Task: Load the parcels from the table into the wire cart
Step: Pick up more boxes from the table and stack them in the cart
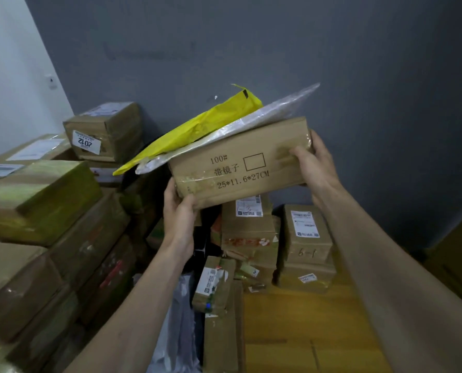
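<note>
A brown cardboard box (240, 162) printed "100#" and "25*11.6*27CM" is held up in the air in front of a dark grey wall (305, 49), tilted so its right end sits higher than its left. On its top face lie a yellow mailer bag (197, 127) and a clear plastic mailer (251, 122), both slanting with the box and overhanging its left end. The left hand (180, 208) grips the lower left corner, thumb pressed on the front face and the other fingers wrapped under and behind, out of sight. The right hand (312, 162) clasps the right end, thumb laid across the front face and fingers curled around the taped edge. Below the lifted box, a pile of taped parcels (251, 232) with white shipping labels rests on a wooden surface (305, 332), among them one marked "6-1" (306, 235). To the left stands a taller stack of cartons (63, 238), topped by a green-tinted box (36, 197) and, further back by the wall, a small box labelled "2012" (103, 130). A grey plastic bag (181, 319) hangs in the gap between the stacks.
</note>
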